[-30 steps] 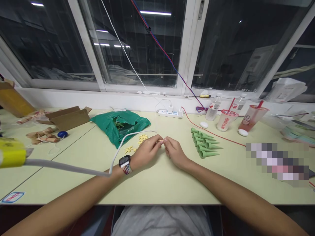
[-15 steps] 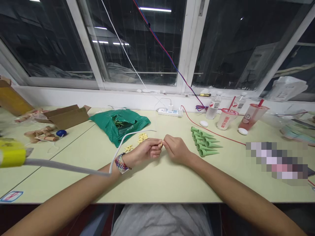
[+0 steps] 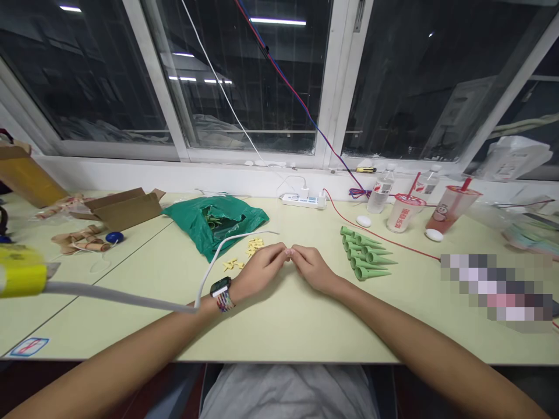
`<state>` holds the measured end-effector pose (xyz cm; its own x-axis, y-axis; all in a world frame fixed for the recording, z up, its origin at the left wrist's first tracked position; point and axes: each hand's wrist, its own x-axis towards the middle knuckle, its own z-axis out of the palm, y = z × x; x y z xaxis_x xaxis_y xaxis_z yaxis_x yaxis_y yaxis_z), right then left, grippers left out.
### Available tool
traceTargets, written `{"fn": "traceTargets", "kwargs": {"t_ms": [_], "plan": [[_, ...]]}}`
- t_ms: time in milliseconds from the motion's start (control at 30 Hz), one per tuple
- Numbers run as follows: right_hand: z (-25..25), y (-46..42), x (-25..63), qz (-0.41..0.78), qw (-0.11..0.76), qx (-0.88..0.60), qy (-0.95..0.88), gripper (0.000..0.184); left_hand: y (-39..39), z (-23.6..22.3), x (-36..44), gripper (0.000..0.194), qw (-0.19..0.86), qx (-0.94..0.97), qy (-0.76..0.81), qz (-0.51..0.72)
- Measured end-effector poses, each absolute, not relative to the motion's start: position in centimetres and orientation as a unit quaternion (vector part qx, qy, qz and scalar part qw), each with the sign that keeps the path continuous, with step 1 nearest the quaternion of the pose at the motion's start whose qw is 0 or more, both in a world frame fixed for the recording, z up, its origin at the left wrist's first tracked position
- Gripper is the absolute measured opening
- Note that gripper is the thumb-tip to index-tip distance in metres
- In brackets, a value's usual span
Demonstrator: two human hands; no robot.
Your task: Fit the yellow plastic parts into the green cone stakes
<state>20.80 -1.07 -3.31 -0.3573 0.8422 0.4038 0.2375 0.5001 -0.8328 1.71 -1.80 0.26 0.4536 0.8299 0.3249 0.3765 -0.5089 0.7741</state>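
Left hand, right hand closed in | curled, fingertips touching (any piece hidden)

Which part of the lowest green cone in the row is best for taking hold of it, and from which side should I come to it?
Probably pinch the lowest green cone near its wide end, coming from the near side with the right hand. It lies on its side, point toward the right, and the wide end gives the thickest grip. The next cone lies just behind it, so the near side looks more open.

White cable beside left hand; green cones beyond right hand; passage ahead to power strip.
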Motion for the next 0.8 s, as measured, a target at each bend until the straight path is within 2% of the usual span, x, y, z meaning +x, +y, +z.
{"fn": "traceTargets", "kwargs": {"t_ms": [133, 233, 367, 433, 500, 667, 800], "plan": [[-2.8, -1.6, 20.6, 0.324, 0.437, -0.336, -0.769, 0.037, -1.2, 0.4, 1.7, 0.041, 0.521, 0.683, 0.366, 0.359], [-2.4, -2.0, 20.8, 0.235, 0.418, -0.323, -0.816, 0.031, -0.9, 0.5, 1.7, 0.039, 0.622, 0.603, 0.345, 0.360], [-2.5, -2.0, 21.2, 0.112, 0.381, -0.299, -0.868, 0.021, -0.6, 0.3, 1.5, 0.040, 0.736, 0.512, 0.347, 0.276], [-2.7, -1.9, 21.3, 0.101, 0.386, -0.293, -0.869, 0.018, -0.5, 0.2, 1.4, 0.042, 0.739, 0.508, 0.354, 0.263], [-2.8, -1.9, 21.2, 0.122, 0.407, -0.301, -0.854, 0.017, -0.6, 0.3, 1.5, 0.039, 0.710, 0.526, 0.359, 0.301], [-2.7, -1.9, 20.9, 0.194, 0.457, -0.335, -0.801, 0.023, -1.0, 1.0, 1.8, 0.019, 0.683, 0.528, 0.353, 0.360], [-2.6, -1.9, 20.8, 0.231, 0.483, -0.348, -0.770, 0.027, -0.8, 1.0, 1.7, 0.020, 0.688, 0.518, 0.353, 0.365]]}}
